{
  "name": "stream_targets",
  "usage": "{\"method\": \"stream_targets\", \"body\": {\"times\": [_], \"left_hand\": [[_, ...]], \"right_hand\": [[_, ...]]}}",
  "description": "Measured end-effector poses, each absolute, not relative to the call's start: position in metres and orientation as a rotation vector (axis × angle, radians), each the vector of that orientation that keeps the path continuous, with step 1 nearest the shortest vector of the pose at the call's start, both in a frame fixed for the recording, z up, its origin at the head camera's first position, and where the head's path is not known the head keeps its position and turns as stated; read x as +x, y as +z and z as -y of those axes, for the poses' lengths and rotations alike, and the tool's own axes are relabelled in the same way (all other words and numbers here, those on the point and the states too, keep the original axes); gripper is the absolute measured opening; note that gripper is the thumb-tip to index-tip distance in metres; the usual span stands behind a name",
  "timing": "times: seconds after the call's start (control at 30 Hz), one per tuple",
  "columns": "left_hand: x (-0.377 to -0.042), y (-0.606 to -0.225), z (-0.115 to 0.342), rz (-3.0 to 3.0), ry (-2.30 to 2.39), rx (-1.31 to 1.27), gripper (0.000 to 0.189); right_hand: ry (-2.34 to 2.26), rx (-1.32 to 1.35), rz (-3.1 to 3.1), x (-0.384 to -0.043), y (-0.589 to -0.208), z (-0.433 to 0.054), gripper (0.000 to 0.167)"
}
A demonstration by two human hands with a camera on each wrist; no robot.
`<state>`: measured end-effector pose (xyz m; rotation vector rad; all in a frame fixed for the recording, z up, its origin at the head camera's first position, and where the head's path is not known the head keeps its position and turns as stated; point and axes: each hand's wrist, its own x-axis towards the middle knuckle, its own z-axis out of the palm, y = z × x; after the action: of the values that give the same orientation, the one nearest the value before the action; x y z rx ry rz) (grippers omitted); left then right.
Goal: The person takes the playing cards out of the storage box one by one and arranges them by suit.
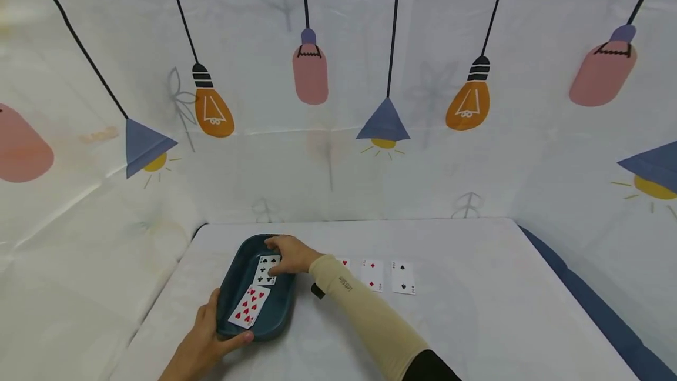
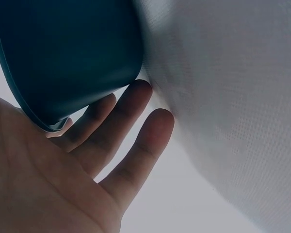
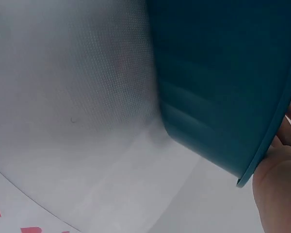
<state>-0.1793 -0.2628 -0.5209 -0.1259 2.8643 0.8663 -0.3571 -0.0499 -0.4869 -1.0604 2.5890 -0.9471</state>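
Fingers spread, a left hand [image 1: 203, 334] touched the tray [image 1: 280, 304] at its near-left corner — the right hand [image 1: 292, 254], thumb and forefinger apart, reached inside over a black-suited card [image 1: 262, 273].

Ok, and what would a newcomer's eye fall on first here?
Probably the colourful printed lamps across the white backdrop, high in the head view. Next, the dark teal tray at the left of the table, a red heart card and a black-suit card inside, with the left grip at its near-left corner and the right grip at its far-right side. Then the beige sleeve slanting in front of a row of cards.
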Motion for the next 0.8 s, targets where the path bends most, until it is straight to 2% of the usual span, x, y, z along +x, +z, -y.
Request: {"method": "stream_targets", "body": {"times": [0.8], "left_hand": [[-0.184,-0.520,0.260,-2.820,0.844,-0.244,0.140]], "right_hand": [[-0.262,-1.088,-2.831,-0.352,-0.498,0.072,0.081]]}}
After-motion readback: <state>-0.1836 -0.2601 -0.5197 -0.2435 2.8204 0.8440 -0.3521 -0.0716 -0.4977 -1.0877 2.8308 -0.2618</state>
